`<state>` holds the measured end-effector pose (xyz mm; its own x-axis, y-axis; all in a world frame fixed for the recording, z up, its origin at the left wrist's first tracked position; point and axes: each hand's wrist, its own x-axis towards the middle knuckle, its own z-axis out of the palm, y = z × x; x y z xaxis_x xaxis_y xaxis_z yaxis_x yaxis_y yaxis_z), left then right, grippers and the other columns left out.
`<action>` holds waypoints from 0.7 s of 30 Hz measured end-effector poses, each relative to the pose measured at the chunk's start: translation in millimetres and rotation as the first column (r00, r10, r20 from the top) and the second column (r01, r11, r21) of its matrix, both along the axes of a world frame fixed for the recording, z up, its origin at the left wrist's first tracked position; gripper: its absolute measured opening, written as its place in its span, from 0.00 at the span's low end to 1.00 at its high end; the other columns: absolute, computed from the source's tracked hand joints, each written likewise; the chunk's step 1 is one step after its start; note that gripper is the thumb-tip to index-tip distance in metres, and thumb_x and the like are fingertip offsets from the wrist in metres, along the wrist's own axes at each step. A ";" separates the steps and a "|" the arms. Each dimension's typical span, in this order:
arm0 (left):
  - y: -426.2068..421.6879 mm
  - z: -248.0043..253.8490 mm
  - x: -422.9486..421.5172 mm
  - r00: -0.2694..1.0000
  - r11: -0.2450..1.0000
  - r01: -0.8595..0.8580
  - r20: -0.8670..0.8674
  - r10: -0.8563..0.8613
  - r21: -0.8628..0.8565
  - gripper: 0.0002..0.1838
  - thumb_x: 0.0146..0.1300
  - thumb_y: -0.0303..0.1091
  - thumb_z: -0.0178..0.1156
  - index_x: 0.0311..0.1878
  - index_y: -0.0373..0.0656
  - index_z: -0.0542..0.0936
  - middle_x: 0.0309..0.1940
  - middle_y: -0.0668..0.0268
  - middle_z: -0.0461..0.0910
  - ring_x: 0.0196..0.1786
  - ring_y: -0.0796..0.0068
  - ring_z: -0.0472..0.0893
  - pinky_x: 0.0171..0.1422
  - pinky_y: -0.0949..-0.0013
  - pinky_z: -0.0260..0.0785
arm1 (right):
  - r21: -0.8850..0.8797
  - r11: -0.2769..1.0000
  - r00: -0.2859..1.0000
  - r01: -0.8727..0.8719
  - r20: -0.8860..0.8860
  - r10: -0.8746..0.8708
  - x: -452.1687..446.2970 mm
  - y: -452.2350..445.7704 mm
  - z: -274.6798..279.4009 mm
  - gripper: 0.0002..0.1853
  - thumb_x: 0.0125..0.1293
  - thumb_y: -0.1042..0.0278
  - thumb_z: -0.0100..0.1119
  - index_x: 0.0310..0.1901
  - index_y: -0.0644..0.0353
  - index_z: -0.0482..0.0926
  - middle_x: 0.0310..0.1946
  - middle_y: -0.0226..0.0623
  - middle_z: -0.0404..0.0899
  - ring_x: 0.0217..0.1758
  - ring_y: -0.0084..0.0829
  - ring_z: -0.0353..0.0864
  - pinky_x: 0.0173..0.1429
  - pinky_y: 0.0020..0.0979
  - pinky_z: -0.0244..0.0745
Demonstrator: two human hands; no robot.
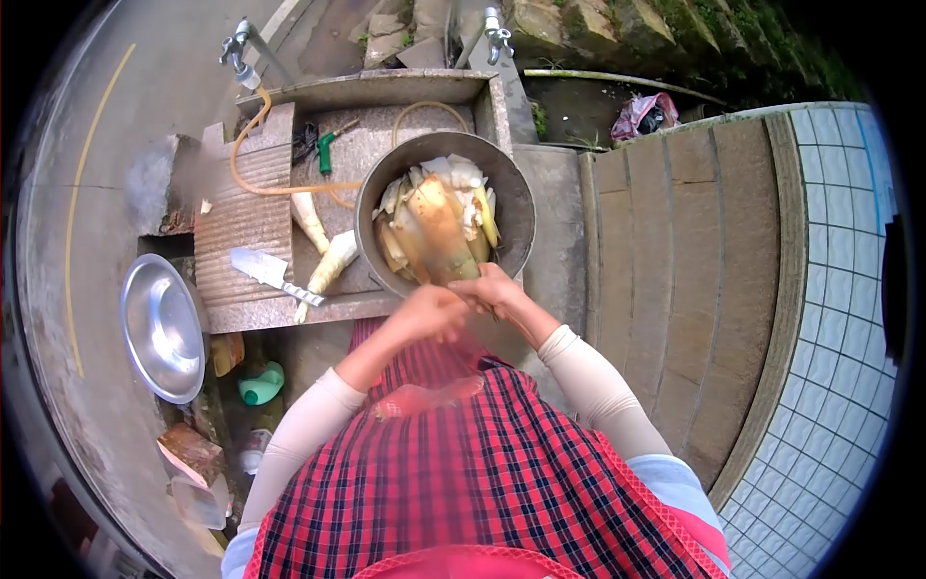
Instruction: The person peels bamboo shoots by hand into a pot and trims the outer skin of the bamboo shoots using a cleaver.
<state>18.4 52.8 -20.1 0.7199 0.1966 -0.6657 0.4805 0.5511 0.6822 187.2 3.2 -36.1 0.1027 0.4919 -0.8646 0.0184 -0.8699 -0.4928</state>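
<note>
A large bamboo shoot (431,217), brown-yellow with a greenish tip, slants over the pot, its tip toward me. My right hand (494,290) is closed around that tip at the near rim. Beside it, my left hand (432,313) has its fingers curled in close to the tip; what they pinch, if anything, is hidden and slightly blurred. The deep grey metal pot (516,198) holds several pale, peeled pieces. To the left, two whitish peeled shoots (335,261) lie on the stone slab near a broad-bladed knife (258,264).
A ridged stone washboard (241,193) forms the sink's left side. An orange hose (253,185) runs from a tap (236,48) toward the pot; a green nozzle (325,152) lies behind. A steel basin (164,328) leans at left. Stone steps (675,289) and a tiled surface (839,289) lie right.
</note>
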 end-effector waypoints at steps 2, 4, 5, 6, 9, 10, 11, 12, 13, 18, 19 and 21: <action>34.3 -17.9 -7.8 0.947 0.947 -0.308 -0.062 0.315 0.094 0.14 0.68 0.34 0.51 0.43 0.32 0.78 0.31 0.61 0.81 0.23 0.79 0.79 0.24 0.78 0.70 | 0.046 0.999 0.999 -0.006 0.033 0.004 3.1 -6.2 -2.2 0.16 0.53 0.62 0.66 0.38 0.64 0.77 0.22 0.31 0.75 0.16 0.19 0.68 0.17 0.22 0.60; 58.7 -55.7 -7.9 0.843 0.793 -0.507 0.004 0.537 0.338 0.16 0.64 0.38 0.54 0.44 0.30 0.78 0.28 0.62 0.80 0.23 0.79 0.77 0.26 0.76 0.70 | 0.195 0.979 0.989 -0.057 0.147 0.029 0.7 -16.9 1.5 0.18 0.51 0.65 0.68 0.38 0.68 0.74 0.26 0.39 0.77 0.26 0.30 0.75 0.31 0.31 0.68; 66.3 -55.1 -0.1 0.802 0.752 -0.535 -0.048 0.595 0.385 0.19 0.64 0.39 0.55 0.48 0.31 0.76 0.28 0.64 0.80 0.22 0.78 0.77 0.26 0.76 0.69 | 0.265 0.960 0.978 -0.086 0.206 0.030 -0.7 -22.5 4.3 0.19 0.50 0.67 0.69 0.37 0.70 0.72 0.28 0.43 0.78 0.32 0.35 0.78 0.39 0.36 0.73; 71.0 -53.9 4.9 0.799 0.778 -0.546 -0.086 0.595 0.311 0.20 0.63 0.40 0.56 0.50 0.32 0.74 0.30 0.63 0.80 0.25 0.77 0.78 0.29 0.75 0.71 | 0.318 0.940 0.963 -0.121 0.266 0.034 -2.1 -27.9 7.7 0.20 0.50 0.67 0.69 0.38 0.70 0.71 0.29 0.46 0.79 0.33 0.38 0.79 0.40 0.37 0.73; 79.6 -48.3 18.6 0.788 0.790 -0.610 -0.062 0.613 0.061 0.23 0.61 0.41 0.59 0.54 0.33 0.73 0.37 0.61 0.80 0.34 0.73 0.80 0.36 0.71 0.74 | 0.403 0.889 0.910 -0.218 0.413 0.037 0.3 -37.2 22.7 0.22 0.50 0.65 0.68 0.39 0.71 0.70 0.32 0.53 0.79 0.37 0.44 0.80 0.43 0.40 0.72; 79.9 -47.0 21.4 0.781 0.780 -0.625 -0.036 0.624 -0.028 0.24 0.61 0.41 0.59 0.54 0.34 0.72 0.40 0.60 0.79 0.38 0.71 0.80 0.39 0.69 0.74 | 0.391 0.889 0.898 -0.237 0.437 0.047 0.6 -38.4 29.1 0.22 0.51 0.65 0.68 0.40 0.71 0.70 0.32 0.54 0.78 0.37 0.46 0.80 0.43 0.40 0.72; 79.3 -45.4 23.4 0.790 0.790 -0.613 -0.017 0.613 -0.030 0.24 0.61 0.41 0.60 0.54 0.33 0.72 0.42 0.59 0.78 0.40 0.70 0.80 0.40 0.68 0.75 | 0.379 0.889 0.886 -0.256 0.460 0.058 1.2 -40.3 32.4 0.22 0.51 0.64 0.68 0.40 0.71 0.70 0.32 0.56 0.78 0.37 0.48 0.80 0.42 0.40 0.72; 79.4 -43.9 24.9 0.798 0.798 -0.602 0.002 0.603 -0.032 0.25 0.60 0.41 0.60 0.55 0.33 0.72 0.44 0.58 0.77 0.43 0.69 0.79 0.42 0.66 0.75 | 0.387 0.882 0.877 -0.270 0.478 0.058 3.0 -43.5 29.8 0.22 0.51 0.64 0.68 0.41 0.70 0.70 0.32 0.56 0.78 0.37 0.49 0.80 0.42 0.40 0.72; 80.2 -43.1 25.9 0.805 0.805 -0.592 0.022 0.593 -0.031 0.25 0.60 0.42 0.61 0.55 0.33 0.71 0.46 0.57 0.76 0.46 0.68 0.79 0.44 0.65 0.75 | 0.396 0.873 0.867 -0.284 0.494 0.058 5.0 -46.9 24.3 0.22 0.51 0.63 0.68 0.41 0.70 0.70 0.32 0.56 0.78 0.37 0.50 0.80 0.42 0.41 0.72; 79.1 -43.6 31.3 0.805 0.817 -0.571 0.137 0.577 -0.080 0.21 0.61 0.37 0.60 0.53 0.34 0.72 0.45 0.61 0.78 0.45 0.69 0.80 0.45 0.66 0.76 | 0.444 0.863 0.878 -0.243 0.478 0.002 9.1 -56.5 29.6 0.22 0.52 0.63 0.68 0.43 0.68 0.72 0.33 0.53 0.79 0.38 0.48 0.80 0.42 0.40 0.73; 79.0 -41.3 32.6 0.798 0.814 -0.573 0.166 0.580 -0.089 0.18 0.61 0.36 0.60 0.51 0.35 0.73 0.44 0.62 0.79 0.44 0.70 0.80 0.46 0.67 0.75 | 0.436 0.866 0.871 -0.245 0.492 -0.001 9.4 -57.5 32.8 0.22 0.52 0.62 0.67 0.44 0.67 0.73 0.34 0.51 0.80 0.39 0.43 0.81 0.43 0.38 0.73; 78.9 -34.7 34.3 0.803 0.822 -0.564 0.183 0.567 -0.076 0.18 0.61 0.34 0.59 0.52 0.35 0.73 0.45 0.62 0.79 0.44 0.70 0.80 0.46 0.66 0.76 | 0.459 0.852 0.862 -0.251 0.506 -0.018 11.0 -61.1 33.2 0.22 0.52 0.63 0.67 0.45 0.66 0.73 0.34 0.51 0.80 0.39 0.44 0.81 0.43 0.38 0.73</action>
<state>52.7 131.7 -54.7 0.5960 0.5982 -0.5356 -0.0571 0.6969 0.7149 198.2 -57.9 -2.8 0.3449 0.8693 -0.3540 0.4512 -0.4842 -0.7496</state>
